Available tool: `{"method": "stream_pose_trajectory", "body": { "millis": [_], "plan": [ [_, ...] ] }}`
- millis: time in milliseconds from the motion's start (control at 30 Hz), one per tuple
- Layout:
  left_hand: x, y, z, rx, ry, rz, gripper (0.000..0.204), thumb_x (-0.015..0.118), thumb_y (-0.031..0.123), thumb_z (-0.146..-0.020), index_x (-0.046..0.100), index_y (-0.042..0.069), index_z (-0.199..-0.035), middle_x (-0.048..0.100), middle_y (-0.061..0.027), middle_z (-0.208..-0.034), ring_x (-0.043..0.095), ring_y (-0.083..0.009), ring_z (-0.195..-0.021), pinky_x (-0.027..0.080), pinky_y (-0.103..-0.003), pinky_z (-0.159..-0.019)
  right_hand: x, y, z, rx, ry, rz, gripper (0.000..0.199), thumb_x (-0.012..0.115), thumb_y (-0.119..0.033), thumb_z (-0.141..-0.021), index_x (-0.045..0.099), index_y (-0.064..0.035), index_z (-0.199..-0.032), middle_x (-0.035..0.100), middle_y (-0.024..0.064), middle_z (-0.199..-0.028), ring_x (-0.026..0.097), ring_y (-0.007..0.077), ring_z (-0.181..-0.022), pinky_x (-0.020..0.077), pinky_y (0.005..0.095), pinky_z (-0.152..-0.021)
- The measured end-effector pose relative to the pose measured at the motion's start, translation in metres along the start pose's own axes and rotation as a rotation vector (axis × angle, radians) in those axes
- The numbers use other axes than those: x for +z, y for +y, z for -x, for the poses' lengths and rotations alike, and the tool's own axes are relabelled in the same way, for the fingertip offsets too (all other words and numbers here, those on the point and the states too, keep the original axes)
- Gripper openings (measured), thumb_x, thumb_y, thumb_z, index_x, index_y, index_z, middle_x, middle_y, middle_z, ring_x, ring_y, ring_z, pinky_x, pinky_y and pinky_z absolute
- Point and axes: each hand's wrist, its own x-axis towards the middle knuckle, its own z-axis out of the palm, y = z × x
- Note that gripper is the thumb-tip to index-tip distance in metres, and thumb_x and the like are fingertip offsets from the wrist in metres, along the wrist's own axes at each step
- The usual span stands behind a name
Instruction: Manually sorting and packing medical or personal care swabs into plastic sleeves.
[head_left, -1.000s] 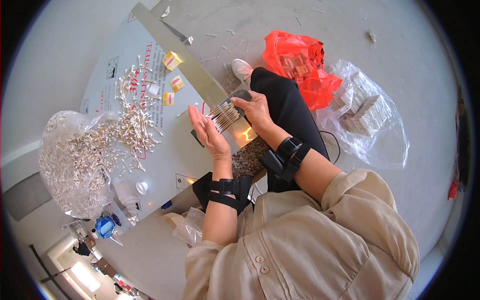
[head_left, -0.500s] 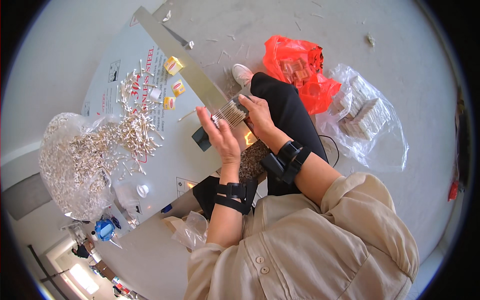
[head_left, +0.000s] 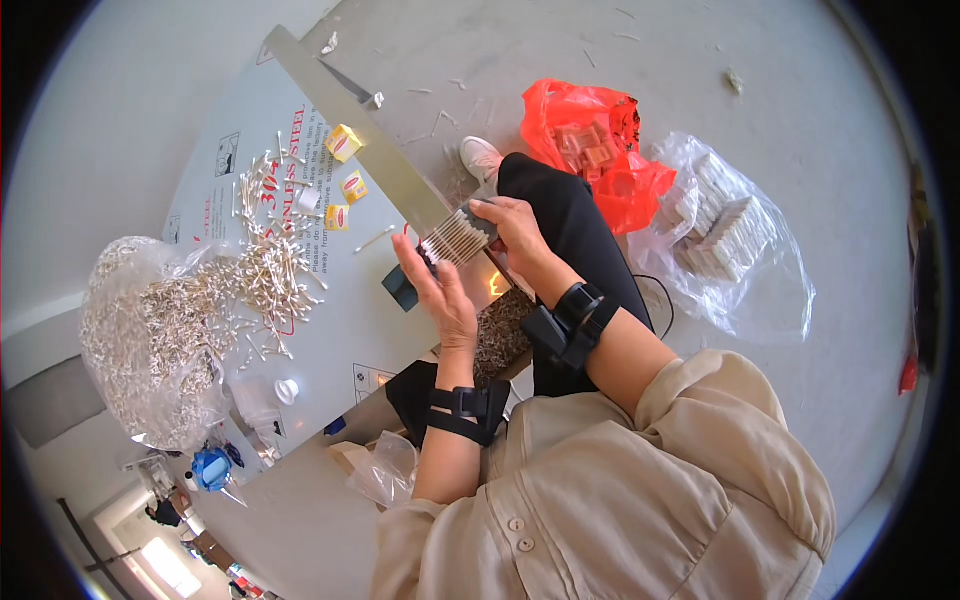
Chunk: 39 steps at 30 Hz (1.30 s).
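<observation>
A red plastic bag (head_left: 637,184) lies beside a clear bag (head_left: 768,302) on the grey floor (head_left: 720,110).

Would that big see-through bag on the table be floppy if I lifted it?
The bag would probably sag: its plastic looks thin and crumpled. Cotton swabs might spill out, since many already lie loose beside it.

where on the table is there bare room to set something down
Bare tabletop lies between the loose cotton swabs, white cap and left hand. Crowding runs from the swab-filled clear bag through those swabs to the three yellow boxes.
</observation>
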Motion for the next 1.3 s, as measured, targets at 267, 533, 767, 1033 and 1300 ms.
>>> {"method": "stream_pose_trajectory", "body": {
  "millis": [267,533,767,1033,1300],
  "plan": [
    [0.013,0.002,-0.018,-0.185,0.128,0.488,0.066,0.039,0.031,-0.105,0.010,-0.003,-0.153,0.011,-0.0208,-0.161,0.013,-0.0313,-0.149,0.013,-0.041,-0.120,0.003,0.001,-0.003,-0.093,-0.017,0.103,0.014,0.071,-0.008,-0.085,0.070,0.0025,-0.077,0.062,0.0008,-0.064,0.053,0.0079,-0.055,0.0409,0.0267,-0.051],
    [0.012,-0.001,-0.017,-0.167,0.142,0.597,0.067,0.040,0.033,-0.104,0.010,-0.003,-0.153,0.013,-0.0218,-0.160,0.013,-0.0304,-0.149,0.011,-0.040,-0.121,-0.007,0.015,-0.014,-0.137,-0.074,0.141,0.013,0.069,-0.015,-0.090,0.069,-0.0039,-0.083,0.064,0.0003,-0.068,0.058,0.0080,-0.053,0.0443,0.0241,-0.044],
    [0.011,0.005,-0.014,-0.202,0.150,0.599,0.067,0.041,0.033,-0.104,0.015,-0.005,-0.152,0.013,-0.0196,-0.160,0.013,-0.0297,-0.149,0.013,-0.041,-0.120,-0.007,0.011,-0.002,-0.036,-0.033,0.087,0.028,0.065,-0.023,-0.093,0.066,-0.0014,-0.075,0.055,-0.0006,-0.059,0.044,0.0073,-0.048,0.0336,0.0267,-0.043],
    [-0.007,0.006,0.019,0.006,-0.177,-0.673,0.080,0.044,0.052,-0.097,0.019,-0.001,-0.152,0.016,-0.0233,-0.158,0.016,-0.0383,-0.147,0.016,-0.056,-0.116,-0.023,0.015,0.013,0.008,-0.087,0.181,0.027,0.064,-0.027,-0.095,0.063,-0.0051,-0.079,0.053,-0.0008,-0.064,0.047,0.0071,-0.052,0.0374,0.0211,-0.046],
    [-0.030,-0.024,-0.008,0.120,0.058,-0.613,0.061,0.059,0.023,-0.091,0.036,0.001,-0.144,0.031,-0.0235,-0.151,0.030,-0.0413,-0.140,0.025,-0.054,-0.113,-0.024,0.017,0.012,-0.035,-0.093,0.157,0.028,0.064,-0.032,-0.095,0.064,-0.0071,-0.080,0.054,-0.0024,-0.066,0.046,0.0057,-0.053,0.0365,0.0201,-0.047]
  ]
}}
